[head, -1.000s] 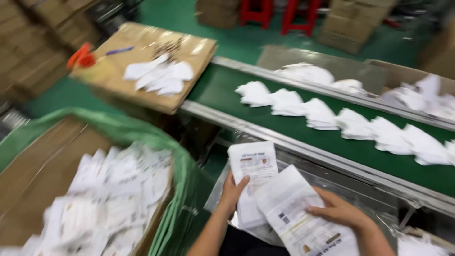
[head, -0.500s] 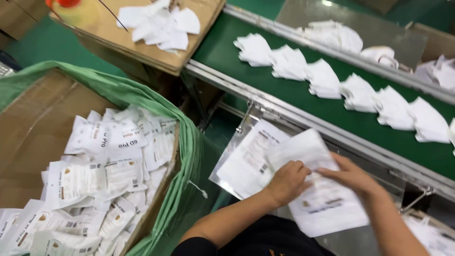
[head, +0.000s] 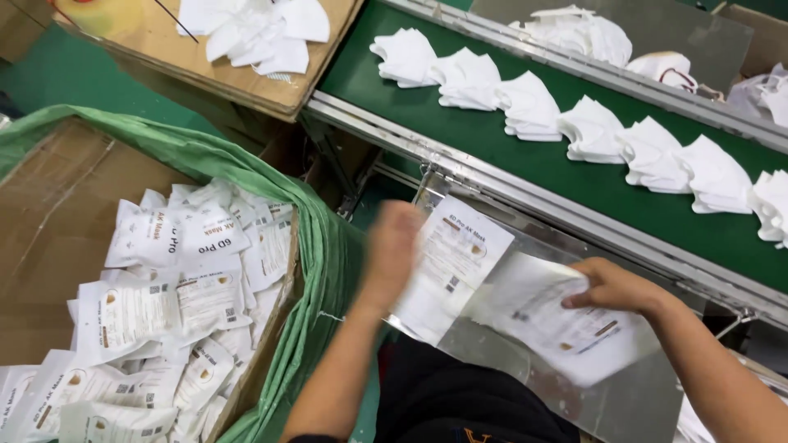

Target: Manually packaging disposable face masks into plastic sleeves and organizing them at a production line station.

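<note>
**Flat mask pouches handled on a steel tray**

A white printed pouch [head: 566,328] is pinned by the right hand [head: 611,287], fingers curled on its upper edge at two o'clock. A second pouch [head: 451,271] lies beside the blurred left hand [head: 394,246]; its grip cannot be told. The pouches look light, limp and slippery, so edges are best pinched.
</note>
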